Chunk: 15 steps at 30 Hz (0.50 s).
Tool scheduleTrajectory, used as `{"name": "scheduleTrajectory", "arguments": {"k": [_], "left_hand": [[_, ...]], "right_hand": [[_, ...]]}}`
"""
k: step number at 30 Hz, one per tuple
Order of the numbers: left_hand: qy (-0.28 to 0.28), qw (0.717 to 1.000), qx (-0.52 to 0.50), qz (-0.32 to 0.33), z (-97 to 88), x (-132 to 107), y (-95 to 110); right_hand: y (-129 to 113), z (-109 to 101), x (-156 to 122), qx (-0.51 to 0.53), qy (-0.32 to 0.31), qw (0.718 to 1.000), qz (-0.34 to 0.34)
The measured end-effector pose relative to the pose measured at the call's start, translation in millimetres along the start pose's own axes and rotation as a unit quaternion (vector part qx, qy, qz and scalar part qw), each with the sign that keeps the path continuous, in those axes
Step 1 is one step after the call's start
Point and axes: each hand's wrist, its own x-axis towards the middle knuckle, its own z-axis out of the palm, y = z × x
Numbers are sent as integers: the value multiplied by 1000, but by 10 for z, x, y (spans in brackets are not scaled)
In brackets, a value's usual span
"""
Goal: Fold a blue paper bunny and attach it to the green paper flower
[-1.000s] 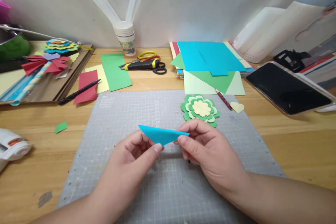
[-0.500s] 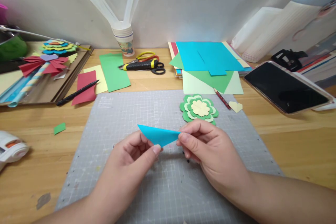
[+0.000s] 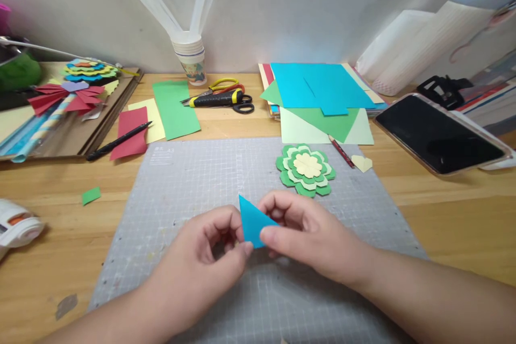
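A smooth, crisp-edged blue paper triangle [image 3: 252, 224] tilted above the finely gridded grey mat [image 3: 193, 183], with 1 flower [image 3: 308, 166] of scalloped green and cream paper farther right. The right hand [image 3: 312, 239] pinched the triangle's right side; the left hand [image 3: 197, 266] curled narrowly at its left edge, grip impossible to tell.

The blue paper triangle [image 3: 253, 224] has turned from lying nearly level, long edge uppermost, to standing with one point up, on the near left side of the paper flower [image 3: 308, 165]. The right grip [image 3: 312, 232] has moved in from the triangle's right tip, its thumb now over the triangle's face, and has dropped back from the flower, baring its front petals. The left grip [image 3: 212, 252] has also come farther from the flower, thumb at the triangle's lower left corner.
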Motion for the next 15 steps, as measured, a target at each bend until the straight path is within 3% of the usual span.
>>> {"name": "scheduleTrajectory", "arguments": {"k": [3,8,15], "left_hand": [[-20,999,22,-17,7,-12,21],[2,1000,-1,-13,-8,-4,31],[2,1000,-19,-9,-34,13,10]], "right_hand": [[-4,-2,13,-36,-17,999,17],[15,-33,47,-18,28,999,2],[17,-48,45,0,44,999,-29]]}}
